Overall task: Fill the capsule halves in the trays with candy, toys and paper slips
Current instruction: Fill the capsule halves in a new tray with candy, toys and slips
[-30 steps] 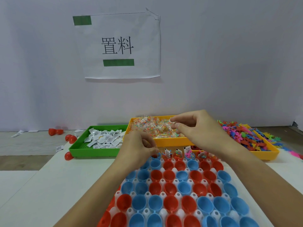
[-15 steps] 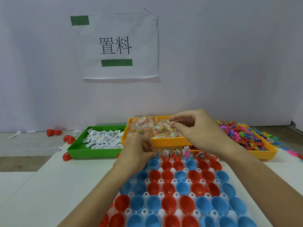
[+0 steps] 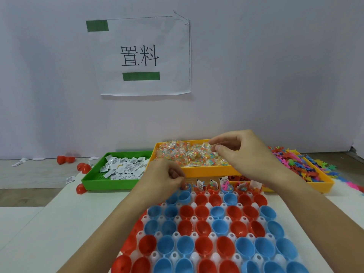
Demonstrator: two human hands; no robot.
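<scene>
While a candy packet [image 3: 206, 148] is pinched from the orange tray [image 3: 206, 171] by the right hand [image 3: 242, 152], the left hand [image 3: 163, 179], fingers curled round candy, is held over the far-row capsule halves [image 3: 186, 187] for filling.

Two bare forearms and hands, nothing worn

Both arms were uncovered along the whole length in view, with no sleeve or cuff reaching the forearms. The left hand [image 3: 165, 177] and the right hand [image 3: 244, 152] wore no gloves, and no ring, watch, band or bracelet showed on the fingers or wrists. The nails that could be seen on the right hand were short, plain and unpainted. The forearms looked slim and smooth.
</scene>
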